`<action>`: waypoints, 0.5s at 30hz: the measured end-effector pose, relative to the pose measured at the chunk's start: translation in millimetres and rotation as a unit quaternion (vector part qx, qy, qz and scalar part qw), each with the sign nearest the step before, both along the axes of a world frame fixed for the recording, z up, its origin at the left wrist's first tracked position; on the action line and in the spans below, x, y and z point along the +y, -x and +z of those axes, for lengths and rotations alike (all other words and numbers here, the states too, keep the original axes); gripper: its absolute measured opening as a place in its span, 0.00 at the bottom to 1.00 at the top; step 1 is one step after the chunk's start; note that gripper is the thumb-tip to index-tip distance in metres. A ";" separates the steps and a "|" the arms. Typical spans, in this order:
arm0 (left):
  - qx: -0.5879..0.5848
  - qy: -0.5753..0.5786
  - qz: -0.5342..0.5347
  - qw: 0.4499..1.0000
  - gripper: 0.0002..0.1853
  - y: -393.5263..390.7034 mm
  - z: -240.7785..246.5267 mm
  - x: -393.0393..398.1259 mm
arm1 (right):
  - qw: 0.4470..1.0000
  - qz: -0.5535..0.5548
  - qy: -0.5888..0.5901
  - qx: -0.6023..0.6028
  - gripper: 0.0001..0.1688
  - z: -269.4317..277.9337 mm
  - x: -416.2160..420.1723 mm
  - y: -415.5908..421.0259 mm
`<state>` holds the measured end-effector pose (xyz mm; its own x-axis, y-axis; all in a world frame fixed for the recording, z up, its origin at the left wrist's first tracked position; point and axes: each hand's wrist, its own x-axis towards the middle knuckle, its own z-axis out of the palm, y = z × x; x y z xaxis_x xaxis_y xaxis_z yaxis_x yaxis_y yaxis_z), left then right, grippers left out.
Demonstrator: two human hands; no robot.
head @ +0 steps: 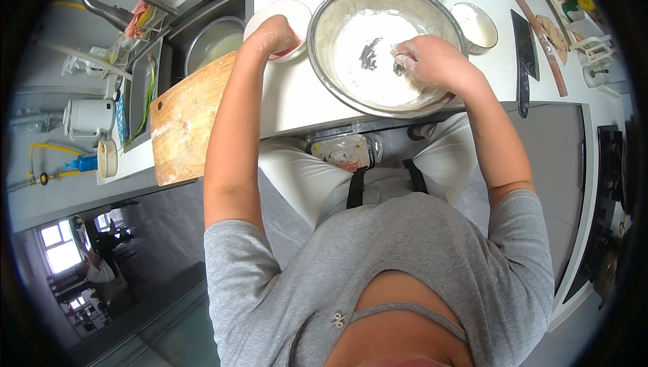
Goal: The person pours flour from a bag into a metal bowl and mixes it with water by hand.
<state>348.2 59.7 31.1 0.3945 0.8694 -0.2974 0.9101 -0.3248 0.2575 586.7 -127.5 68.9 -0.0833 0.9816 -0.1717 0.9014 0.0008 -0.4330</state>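
Note:
A large stainless steel mixing bowl (324, 71) stands at the counter's front edge with white flour (374, 81) spread inside. My right hand (430, 61) reaches in over its right side, fingers curled down at the flour and dusted white. A dark bare-looking patch shows mid-flour; another dark bit is by my fingertips, and whether they hold anything is unclear. Left of the steel bowl is a small white bowl (294, 9) with a reddish rim. My left hand (277, 35) dips into it, near something red, its fingertips hidden.
A floury wooden cutting board (187, 129) lies left, beside a sink (172, 40) holding a metal basin (215, 38). At right are a small bowl of white powder (476, 25), a cleaver (524, 48) and a rolling pin (544, 45). An open bin (344, 152) sits below the counter.

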 end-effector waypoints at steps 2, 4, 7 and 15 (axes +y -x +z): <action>0.008 0.009 0.001 1.000 0.05 0.9 -0.6 -2.1 | 1.000 0.004 0.004 -0.001 0.12 3.0 -0.9 1.5; 0.016 0.028 -0.002 0.999 0.05 -3.5 10.0 -12.0 | 1.000 -0.002 -0.001 -0.004 0.12 2.2 -1.1 0.2; 0.028 0.072 -0.011 0.997 0.04 -5.1 12.8 -16.0 | 1.000 -0.004 -0.004 -0.018 0.12 2.8 -0.6 2.4; -0.205 0.277 0.082 0.935 0.04 5.1 18.6 -19.2 | 0.996 -0.080 -0.034 0.015 0.14 -1.6 4.2 7.7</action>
<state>343.1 40.5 49.7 0.4485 0.6863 -0.5726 0.7239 0.0969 0.6831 579.1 -123.3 67.3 0.0706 0.9920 -0.1042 0.8793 -0.1112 -0.4630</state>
